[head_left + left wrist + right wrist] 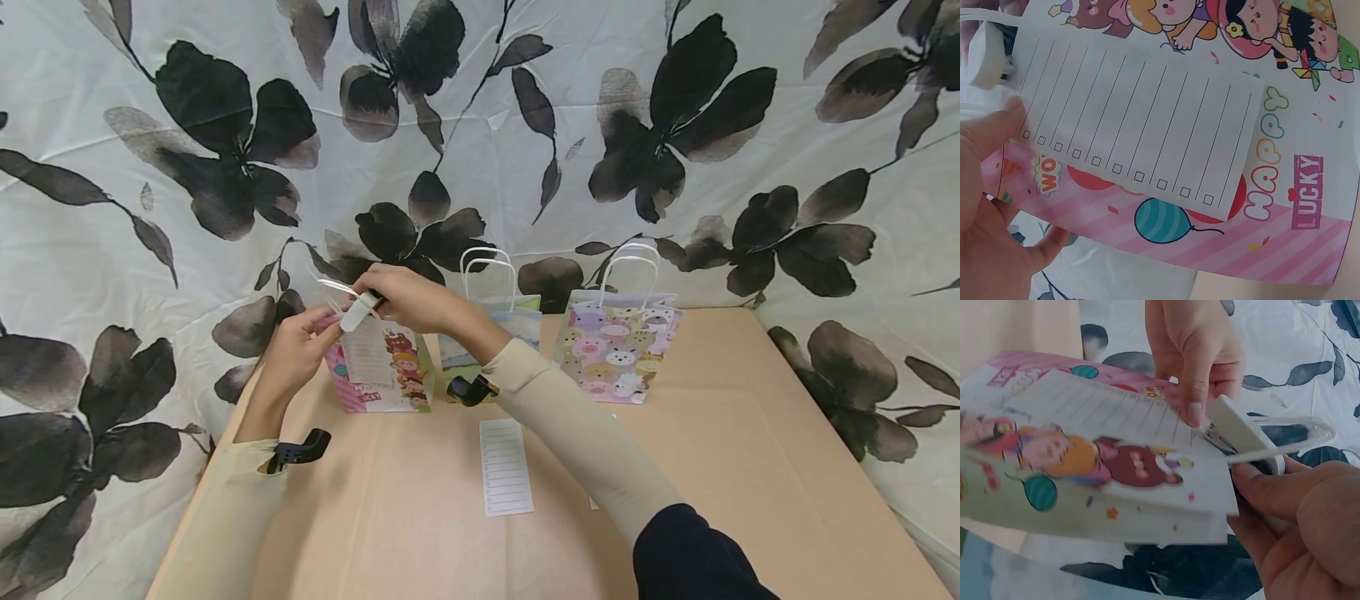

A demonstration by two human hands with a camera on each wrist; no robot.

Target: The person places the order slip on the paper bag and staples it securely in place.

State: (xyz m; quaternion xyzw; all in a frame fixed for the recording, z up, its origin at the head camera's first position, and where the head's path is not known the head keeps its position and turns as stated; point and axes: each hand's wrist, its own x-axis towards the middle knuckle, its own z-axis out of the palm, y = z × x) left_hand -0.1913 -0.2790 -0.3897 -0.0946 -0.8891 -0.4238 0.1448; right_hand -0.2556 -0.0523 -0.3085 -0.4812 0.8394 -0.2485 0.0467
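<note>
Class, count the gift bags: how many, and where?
3: a pink bag at left, a middle bag partly behind the right arm, an animal-print bag at right. More may be hidden behind them.

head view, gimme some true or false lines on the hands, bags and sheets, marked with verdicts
1. The right hand holds a white stapler. True.
2. A lined sheet lies against the front of the pink bag. True.
3. The left hand rests flat on the table. False: it pinches the pink bag near its top.
4. The animal-print bag stands to the left of the pink bag. False: it stands to the right.
5. A second lined sheet lies on the table. True.
</note>
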